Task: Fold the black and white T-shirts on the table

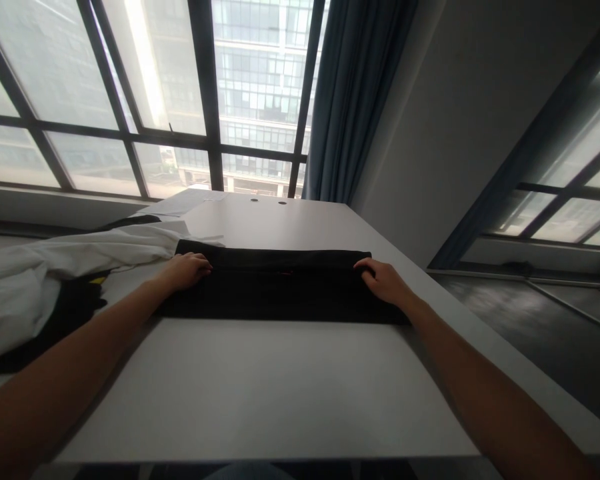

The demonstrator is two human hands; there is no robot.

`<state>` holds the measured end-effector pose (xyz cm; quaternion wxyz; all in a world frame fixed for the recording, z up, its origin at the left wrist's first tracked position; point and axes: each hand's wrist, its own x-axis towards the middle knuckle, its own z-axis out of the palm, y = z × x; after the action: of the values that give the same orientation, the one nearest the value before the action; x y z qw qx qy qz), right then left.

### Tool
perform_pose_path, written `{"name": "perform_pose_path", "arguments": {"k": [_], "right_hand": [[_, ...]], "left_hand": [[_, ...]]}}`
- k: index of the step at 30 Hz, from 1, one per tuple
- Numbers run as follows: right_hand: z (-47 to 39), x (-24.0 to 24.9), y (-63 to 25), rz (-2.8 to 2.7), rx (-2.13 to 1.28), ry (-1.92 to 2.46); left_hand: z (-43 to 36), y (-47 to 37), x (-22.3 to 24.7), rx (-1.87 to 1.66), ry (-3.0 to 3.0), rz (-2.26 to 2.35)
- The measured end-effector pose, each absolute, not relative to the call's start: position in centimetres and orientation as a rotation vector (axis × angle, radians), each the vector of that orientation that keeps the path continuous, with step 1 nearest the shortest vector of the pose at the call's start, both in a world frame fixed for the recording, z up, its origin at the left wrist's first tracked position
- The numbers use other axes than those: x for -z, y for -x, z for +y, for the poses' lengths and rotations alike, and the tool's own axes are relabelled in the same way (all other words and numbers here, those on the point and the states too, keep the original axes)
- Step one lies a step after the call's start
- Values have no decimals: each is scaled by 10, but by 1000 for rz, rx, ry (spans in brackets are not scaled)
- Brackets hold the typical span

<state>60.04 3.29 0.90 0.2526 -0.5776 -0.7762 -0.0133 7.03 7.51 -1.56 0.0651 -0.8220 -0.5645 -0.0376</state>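
A black piece of cloth (pixel 280 293) lies across the white table (pixel 280 387), folded into a wide, flat strip. Its far part forms a raised flap, and a small reddish mark shows near the middle of the fold. My left hand (pixel 187 270) pinches the flap close to its left end. At the right end, my right hand (pixel 383 280) grips the same flap between thumb and fingers. What kind of garment or fabric it is, I cannot tell.
White cloth (pixel 105 250) and more black cloth (pixel 75 307) are heaped at the left. Papers lie towards the far left corner of the table. Beyond it are windows (pixel 260 80) and a blue curtain (pixel 350 100); the table's right edge drops to grey floor (pixel 520 313).
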Motion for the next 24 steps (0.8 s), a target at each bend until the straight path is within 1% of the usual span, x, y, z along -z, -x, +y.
{"name": "perform_pose_path", "arguments": {"k": [3,7,13,16,20,22,24], "right_hand": [[36,-10,-610,-1869,-149,1493],[33,-7,-613,-2058,-430,1612],[24,-23,-622,-2134,-428,1700],[20,-34,-632,-2240,-510,1738],[20,-33,-646,-2277,-590,1870],[20,-28,-650,-2241,-713,1971],[21,-22,-648,-2175,-840,2081]], "left_hand": [[75,-70,17,126,2484,-1703],[74,-69,18,129,2475,-1712],[67,-86,11,104,2435,-1702],[53,-133,-1,185,2515,-1560],[29,-230,-11,162,2733,-1302],[21,-277,-10,172,2781,-1242],[19,-314,-7,182,2813,-1274]]}}
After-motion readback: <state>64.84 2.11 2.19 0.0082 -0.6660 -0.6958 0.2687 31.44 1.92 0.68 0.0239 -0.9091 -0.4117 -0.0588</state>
